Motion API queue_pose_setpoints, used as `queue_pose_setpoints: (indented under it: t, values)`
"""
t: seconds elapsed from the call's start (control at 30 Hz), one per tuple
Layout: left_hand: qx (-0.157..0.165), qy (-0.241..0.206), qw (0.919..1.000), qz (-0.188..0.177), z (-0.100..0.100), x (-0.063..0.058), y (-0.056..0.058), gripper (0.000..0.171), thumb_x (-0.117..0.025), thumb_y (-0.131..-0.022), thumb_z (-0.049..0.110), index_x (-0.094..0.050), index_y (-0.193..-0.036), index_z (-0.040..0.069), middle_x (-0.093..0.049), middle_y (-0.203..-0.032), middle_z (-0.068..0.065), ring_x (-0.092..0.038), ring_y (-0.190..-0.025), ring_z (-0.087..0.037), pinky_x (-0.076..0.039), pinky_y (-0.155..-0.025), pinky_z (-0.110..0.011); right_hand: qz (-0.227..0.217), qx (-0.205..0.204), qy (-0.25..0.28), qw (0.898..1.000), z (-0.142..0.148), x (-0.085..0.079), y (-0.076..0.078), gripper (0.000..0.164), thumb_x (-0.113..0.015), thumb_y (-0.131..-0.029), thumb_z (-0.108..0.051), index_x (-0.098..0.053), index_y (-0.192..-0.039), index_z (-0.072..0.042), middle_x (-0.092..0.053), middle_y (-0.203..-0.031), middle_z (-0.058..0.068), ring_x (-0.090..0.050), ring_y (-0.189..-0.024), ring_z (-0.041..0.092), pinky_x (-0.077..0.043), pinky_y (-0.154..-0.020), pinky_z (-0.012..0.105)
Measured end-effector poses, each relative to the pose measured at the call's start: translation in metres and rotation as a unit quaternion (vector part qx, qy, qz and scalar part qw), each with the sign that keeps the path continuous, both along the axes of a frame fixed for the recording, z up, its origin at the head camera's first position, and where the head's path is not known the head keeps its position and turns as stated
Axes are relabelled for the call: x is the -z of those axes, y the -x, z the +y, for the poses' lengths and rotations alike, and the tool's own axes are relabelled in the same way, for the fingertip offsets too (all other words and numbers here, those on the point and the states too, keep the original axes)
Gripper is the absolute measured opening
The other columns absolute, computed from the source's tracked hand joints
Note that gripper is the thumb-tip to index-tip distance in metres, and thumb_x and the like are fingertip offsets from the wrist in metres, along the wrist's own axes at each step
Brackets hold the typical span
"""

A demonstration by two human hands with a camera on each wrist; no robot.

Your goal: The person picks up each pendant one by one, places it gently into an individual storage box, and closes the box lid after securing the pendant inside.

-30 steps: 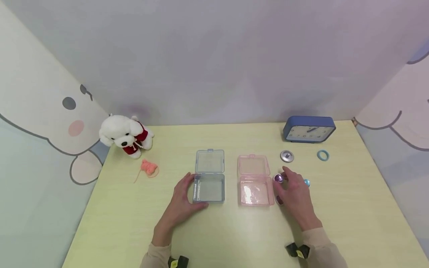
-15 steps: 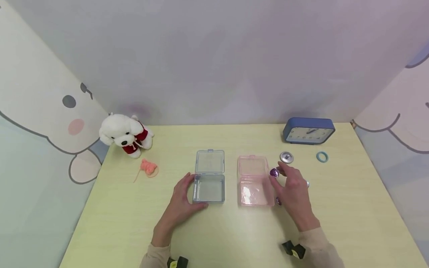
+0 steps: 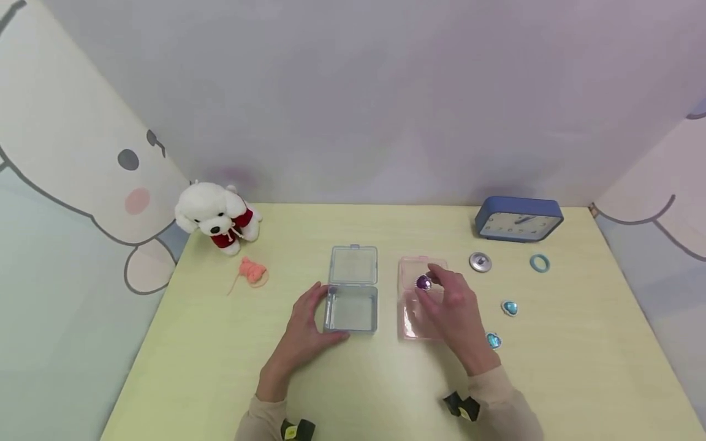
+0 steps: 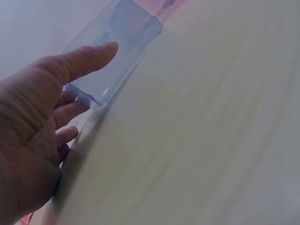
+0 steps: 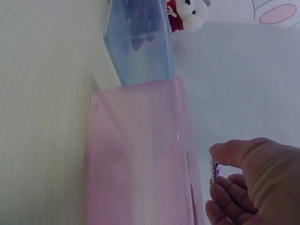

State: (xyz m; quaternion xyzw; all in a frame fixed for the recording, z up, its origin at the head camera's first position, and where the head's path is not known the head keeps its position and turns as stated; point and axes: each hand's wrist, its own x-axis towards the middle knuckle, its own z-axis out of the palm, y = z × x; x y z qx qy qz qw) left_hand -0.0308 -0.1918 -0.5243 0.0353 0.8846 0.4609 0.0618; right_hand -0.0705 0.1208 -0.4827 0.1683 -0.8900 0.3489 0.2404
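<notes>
In the head view, my left hand (image 3: 303, 337) holds a small see-through blue plastic box (image 3: 352, 310), lid open. Its thumb lies along the front wall and its fingers touch the left side; the left wrist view shows the thumb (image 4: 89, 61) against the box. My right hand (image 3: 455, 315) pinches a purple gem (image 3: 423, 282) with a silvery beaded rim between thumb and fingertips. It is above an open pink plastic box (image 3: 409, 315), covering part of it. In the right wrist view, the gem (image 5: 214, 169) appears edge-on, beyond the pink box's wall (image 5: 136, 154).
Two blue gems (image 3: 510, 307) lie right of my right hand. Behind them are a round silver metal piece (image 3: 480, 262), a light blue ring (image 3: 539, 263) and a blue clock (image 3: 518, 219). A white plush dog (image 3: 212, 214) and coral yarn (image 3: 252, 270) are at the left.
My right hand has lifted the purple gem and carried it left over the pink box. Two blue gems have come into full view; another purple gem is now hidden. The left hand stays at the blue box.
</notes>
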Motion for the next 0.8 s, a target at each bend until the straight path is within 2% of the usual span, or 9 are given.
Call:
queue_pose_setpoints:
  t: [0.2, 0.47, 0.8]
  values:
    - [0.0, 0.009, 0.9999, 0.008, -0.001, 0.003, 0.001, 0.099, -0.097, -0.073, 0.039, -0.046, -0.156, 0.017, -0.034, -0.169, -0.016, -0.026, -0.156, -0.042, -0.029, -0.12, -0.071, -0.012, -0.035, 0.0, 0.999, -0.032, -0.003, 0.002, 0.05, -0.091, -0.079, 0.0, -0.067, -0.122, 0.008, -0.074, -0.105, 0.019, -0.07, -0.098, 0.035, -0.062, -0.086, 0.049]
    - [0.002, 0.014, 0.9998, 0.013, -0.001, 0.001, 0.0, 0.099, -0.096, -0.074, 0.04, -0.046, -0.156, 0.016, -0.035, -0.169, -0.015, -0.027, -0.156, -0.042, -0.03, -0.12, -0.069, -0.015, -0.08, -0.007, 0.997, -0.072, -0.003, 0.002, 0.049, -0.092, -0.079, -0.006, -0.07, -0.121, 0.006, -0.077, -0.105, 0.016, -0.068, -0.095, 0.03, -0.06, -0.082, 0.043]
    - [0.007, 0.03, 0.9993, 0.023, -0.001, 0.005, 0.002, 0.098, -0.096, -0.075, 0.038, -0.047, -0.157, 0.016, -0.037, -0.168, -0.013, -0.028, -0.156, -0.038, -0.031, -0.122, -0.065, -0.037, -0.114, -0.011, 0.993, -0.103, 0.002, 0.001, 0.051, -0.093, -0.079, -0.01, -0.07, -0.122, 0.004, -0.078, -0.102, 0.01, -0.066, -0.092, 0.028, -0.057, -0.081, 0.043]
